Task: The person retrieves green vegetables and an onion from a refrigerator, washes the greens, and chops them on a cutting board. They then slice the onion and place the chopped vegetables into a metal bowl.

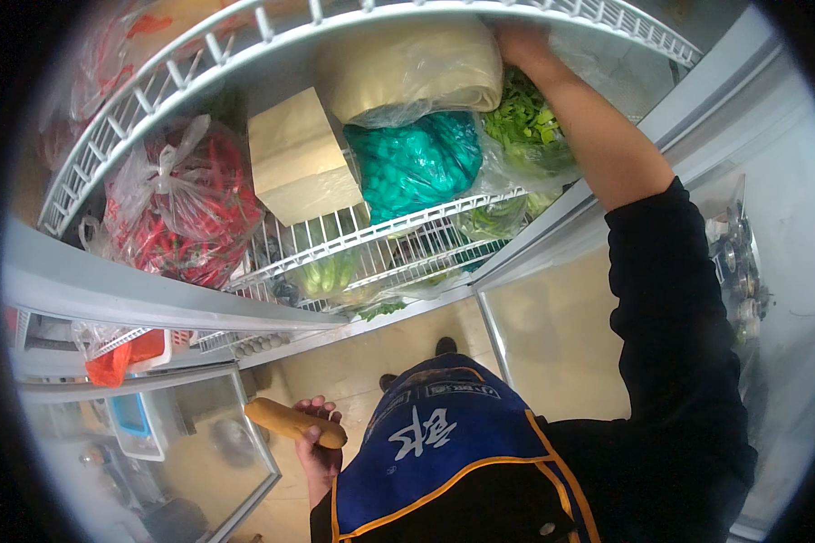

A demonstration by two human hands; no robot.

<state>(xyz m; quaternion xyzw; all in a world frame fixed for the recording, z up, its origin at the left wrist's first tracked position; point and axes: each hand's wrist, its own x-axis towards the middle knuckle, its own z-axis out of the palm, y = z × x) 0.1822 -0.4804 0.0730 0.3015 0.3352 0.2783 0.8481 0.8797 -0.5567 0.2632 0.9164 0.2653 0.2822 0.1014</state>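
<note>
My left hand (pixel 320 434) is closed around a thick orange-brown sausage (pixel 295 422), held low in front of the fridge, beside my blue apron. My right arm stretches up into the open fridge. Only part of my right hand (pixel 521 42) shows, blurred under the upper wire shelf; its fingers are hidden. Next to it lies a pale-yellow folded roll (pixel 414 68) in transparent plastic. Just below the wrist is a bag of leafy greens (pixel 526 122). A teal plastic bag (pixel 418 163) with lumpy contents sits below the roll, beside a plain tan box (pixel 302 156).
A knotted transparent bag of red chillies (pixel 190 203) fills the shelf's left side. Wire shelf edges (pixel 380 234) curve across the fridge. Below are bagged green vegetables (pixel 326 271) and eggs (pixel 261 345). Glass doors stand open on the right (pixel 557 332) and lower left (pixel 210 441).
</note>
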